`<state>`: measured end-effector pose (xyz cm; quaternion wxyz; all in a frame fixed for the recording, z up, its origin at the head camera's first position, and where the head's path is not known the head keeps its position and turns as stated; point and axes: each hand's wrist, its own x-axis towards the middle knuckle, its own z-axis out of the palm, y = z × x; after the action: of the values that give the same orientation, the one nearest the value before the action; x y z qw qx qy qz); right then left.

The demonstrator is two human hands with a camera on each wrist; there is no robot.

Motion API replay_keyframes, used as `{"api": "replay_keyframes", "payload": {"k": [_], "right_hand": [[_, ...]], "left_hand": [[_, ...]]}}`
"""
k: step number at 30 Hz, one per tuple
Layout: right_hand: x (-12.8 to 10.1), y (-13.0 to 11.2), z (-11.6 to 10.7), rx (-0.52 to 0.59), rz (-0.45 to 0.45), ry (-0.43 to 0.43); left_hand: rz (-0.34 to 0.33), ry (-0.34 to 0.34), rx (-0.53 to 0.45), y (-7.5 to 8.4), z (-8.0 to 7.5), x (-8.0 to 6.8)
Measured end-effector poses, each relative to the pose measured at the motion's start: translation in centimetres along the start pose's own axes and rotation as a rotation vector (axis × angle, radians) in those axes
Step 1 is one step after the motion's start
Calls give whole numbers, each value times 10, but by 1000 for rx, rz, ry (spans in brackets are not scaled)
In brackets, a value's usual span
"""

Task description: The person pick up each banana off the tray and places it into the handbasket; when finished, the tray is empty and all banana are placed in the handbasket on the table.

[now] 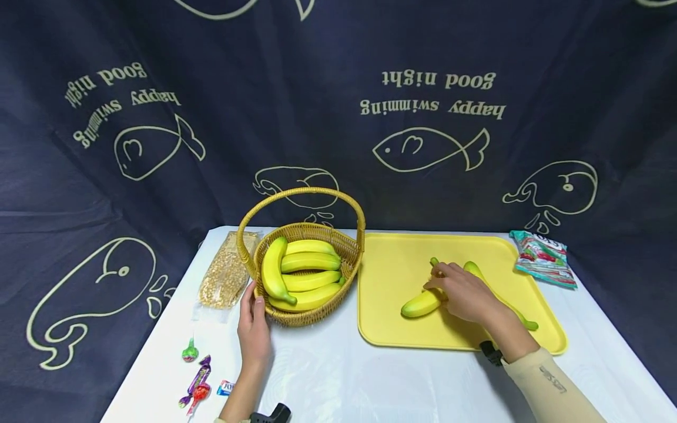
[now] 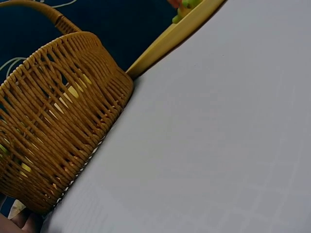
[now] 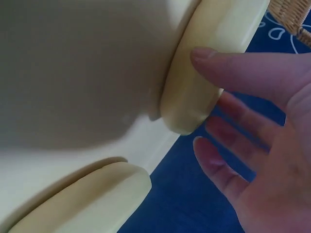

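In the head view, a wicker basket with a tall handle holds several yellow bananas. My left hand rests against the basket's near left side, fingers fairly straight. Only a bit of that hand shows at the corner of the left wrist view. Over the yellow tray, my right hand pinches a banana around its middle. The right wrist view shows the thumb on this banana and the fingers at its other side. Another banana lies on the tray, right of that hand.
Left of the basket lies a clear bag of grains. Nearer are a green lollipop, a purple-wrapped candy, a red lollipop and a small blue-white packet. A teal snack bag touches the tray's right edge.
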<state>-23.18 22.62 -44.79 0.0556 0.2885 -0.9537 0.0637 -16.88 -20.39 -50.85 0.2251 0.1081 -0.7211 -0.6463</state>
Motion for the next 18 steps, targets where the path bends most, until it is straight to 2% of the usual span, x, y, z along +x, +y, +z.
{"api": "replay_keyframes", "payload": {"k": [9,18], "right_hand": [[2,3,2,39,-35,-14],[2,10,7,39,-125,29]], "left_hand": [[-13,-19,36,33,1,-11],[-17,-7,35,36,2,-12]]}}
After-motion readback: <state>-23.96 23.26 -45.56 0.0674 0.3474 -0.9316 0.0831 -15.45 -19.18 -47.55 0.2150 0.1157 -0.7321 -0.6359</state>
